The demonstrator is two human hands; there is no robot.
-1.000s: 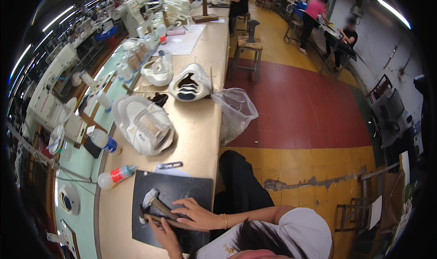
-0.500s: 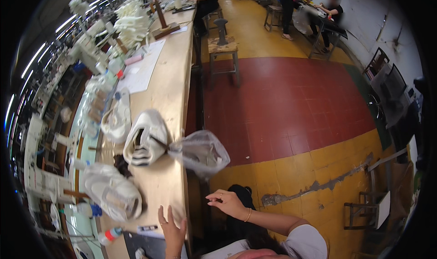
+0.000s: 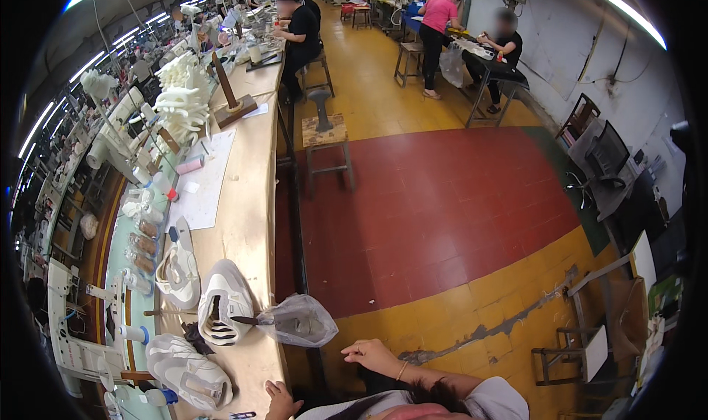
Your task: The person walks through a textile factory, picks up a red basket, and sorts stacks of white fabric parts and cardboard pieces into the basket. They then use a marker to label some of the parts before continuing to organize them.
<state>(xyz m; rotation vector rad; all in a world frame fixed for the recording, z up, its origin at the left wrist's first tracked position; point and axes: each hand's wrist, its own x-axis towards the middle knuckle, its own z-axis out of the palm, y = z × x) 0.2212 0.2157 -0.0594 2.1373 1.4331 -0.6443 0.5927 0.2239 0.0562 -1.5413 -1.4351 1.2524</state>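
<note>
My left hand (image 3: 280,401) is at the near edge of the workbench (image 3: 251,221), its fingers apart and nothing in them. Off the bench to the right, my right hand (image 3: 375,358) hangs in the air with loosely stretched fingers, holding nothing. The nearest thing to it is a clear plastic bag (image 3: 313,322) jutting over the bench edge. A dark rod runs from that bag to the opening of a white-and-grey sneaker (image 3: 226,294). Another sneaker (image 3: 189,372) lies nearer me, and a pale shoe upper (image 3: 178,269) sits beyond. A pen (image 3: 242,415) lies near my left hand.
Behind the shoes are a white sheet (image 3: 206,188), a pink roll (image 3: 189,165), a wooden stand (image 3: 233,103) and stacked white shoe forms (image 3: 183,92). A stool (image 3: 324,131) carrying a metal shoe anvil stands right of the bench. People work farther off; a sewing machine (image 3: 85,317) stands left.
The view has tilted upward, so the bench things sit lower in the picture. My left hand has come down to the bench edge; my right hand remains empty beside the bench.
</note>
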